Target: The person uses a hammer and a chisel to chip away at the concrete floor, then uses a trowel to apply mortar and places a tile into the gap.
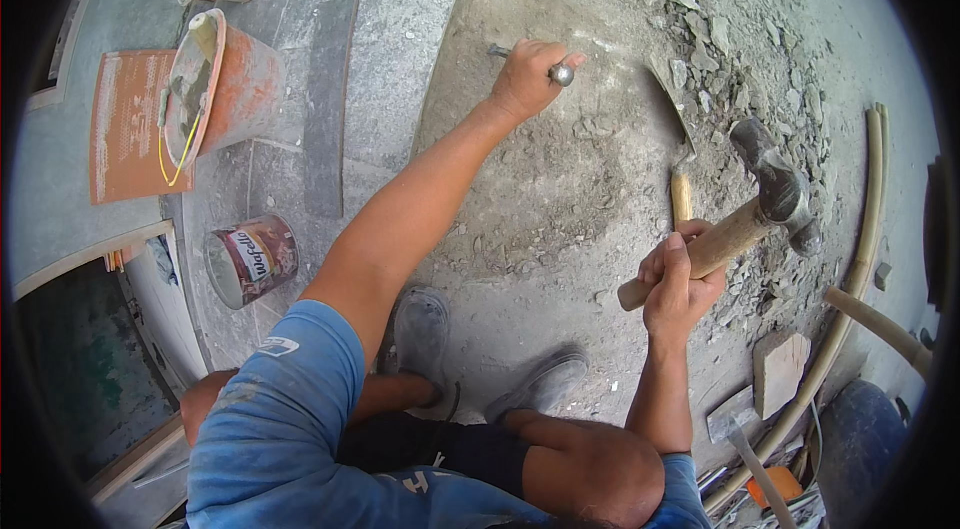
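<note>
"Gripping the metal chisel (561, 76), it's the left hand (537, 79), fist closed, out over the dusty ground (540, 179)! And the hammer (742, 229)?"

"In the right hand (684, 279), fingers wrapped round the wooden handle, well apart from the chisel, off to the right."

"So which step are we in?"

"Looks like chipping away at that rough ground, I'd say, with no blow landing: both tools held, no contact between them. The chisel's rounded end faces up at us; whether the other end bites the ground, I can't tell."

"And the next move, what does it call for?"

"Setting the chisel firmly, I'd judge, then bringing the hammer across and square onto that rounded end. Small target, and the left fist sits right beside it, so a stray swing could catch knuckles."

"Anything in the way?"

"A trowel (682, 197) lies on the ground just ahead of the right hand, between the chisel and the hammer head, with broken rubble (704, 59) along its right side. Worth keeping the hammer's path above it!"
</note>
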`<state>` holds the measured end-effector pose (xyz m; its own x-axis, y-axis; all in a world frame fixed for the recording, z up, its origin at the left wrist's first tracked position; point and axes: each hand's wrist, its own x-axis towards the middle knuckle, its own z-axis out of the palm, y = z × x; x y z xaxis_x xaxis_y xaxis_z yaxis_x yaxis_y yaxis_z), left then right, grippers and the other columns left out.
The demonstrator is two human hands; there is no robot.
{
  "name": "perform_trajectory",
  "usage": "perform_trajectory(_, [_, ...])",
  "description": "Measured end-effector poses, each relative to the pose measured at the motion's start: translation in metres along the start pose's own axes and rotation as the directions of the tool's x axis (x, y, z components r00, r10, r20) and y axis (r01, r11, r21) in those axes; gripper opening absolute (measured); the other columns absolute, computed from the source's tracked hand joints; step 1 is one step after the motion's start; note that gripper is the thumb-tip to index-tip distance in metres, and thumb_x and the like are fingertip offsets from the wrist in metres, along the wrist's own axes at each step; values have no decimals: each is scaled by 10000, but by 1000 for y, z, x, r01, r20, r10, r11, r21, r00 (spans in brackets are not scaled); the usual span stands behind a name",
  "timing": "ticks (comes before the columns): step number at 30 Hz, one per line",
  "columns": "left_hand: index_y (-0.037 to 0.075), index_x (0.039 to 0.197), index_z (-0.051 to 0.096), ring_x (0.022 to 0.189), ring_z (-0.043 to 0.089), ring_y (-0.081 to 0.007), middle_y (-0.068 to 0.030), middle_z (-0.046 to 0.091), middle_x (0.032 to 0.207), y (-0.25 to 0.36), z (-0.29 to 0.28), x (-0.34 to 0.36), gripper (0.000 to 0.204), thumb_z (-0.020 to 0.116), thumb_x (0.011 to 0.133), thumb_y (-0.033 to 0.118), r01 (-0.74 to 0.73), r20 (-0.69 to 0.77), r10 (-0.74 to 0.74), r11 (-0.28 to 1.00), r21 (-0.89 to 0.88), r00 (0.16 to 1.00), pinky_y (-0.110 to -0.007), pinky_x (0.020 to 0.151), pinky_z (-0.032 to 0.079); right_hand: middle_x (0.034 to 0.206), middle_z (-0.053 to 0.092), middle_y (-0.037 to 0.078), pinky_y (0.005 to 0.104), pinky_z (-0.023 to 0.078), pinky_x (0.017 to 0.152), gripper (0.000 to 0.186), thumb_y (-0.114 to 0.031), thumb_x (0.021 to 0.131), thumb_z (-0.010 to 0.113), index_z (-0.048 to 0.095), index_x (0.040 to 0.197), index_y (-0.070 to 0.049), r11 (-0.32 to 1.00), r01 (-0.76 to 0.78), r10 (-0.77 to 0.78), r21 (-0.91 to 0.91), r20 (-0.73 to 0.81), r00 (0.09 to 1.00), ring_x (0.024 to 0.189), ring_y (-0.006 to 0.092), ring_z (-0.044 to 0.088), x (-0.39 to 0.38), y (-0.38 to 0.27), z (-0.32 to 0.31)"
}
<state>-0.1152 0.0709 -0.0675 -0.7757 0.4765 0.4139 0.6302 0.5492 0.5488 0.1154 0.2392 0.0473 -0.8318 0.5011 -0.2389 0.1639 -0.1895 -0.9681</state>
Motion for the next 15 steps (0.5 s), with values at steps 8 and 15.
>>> perform_trajectory(8, [34, 692, 491, 637, 536, -324, -130, 524, 639, -26, -5, -12, 303, 643, 901, 192, -128, -6, 129, 987, 92, 992, -419, 657, 416, 721, 601, 185, 381, 487, 667, 185, -133, 860, 561, 577, 961, 21, 897, -27, 192, -442, 334, 923, 643, 290, 594, 39, 64, 47])
perform_trajectory(15, [44, 668, 498, 622, 545, -303, -114, 519, 614, 11, -7, -11, 305, 659, 886, 184, -160, 130, 164, 986, -39, 978, -401, 679, 423, 637, 522, 22, 275, 426, 556, 160, -124, 862, 579, 581, 958, 4, 964, -165, 198, -209, 146, 969, 579, 97, 494, 21, 48, 14])
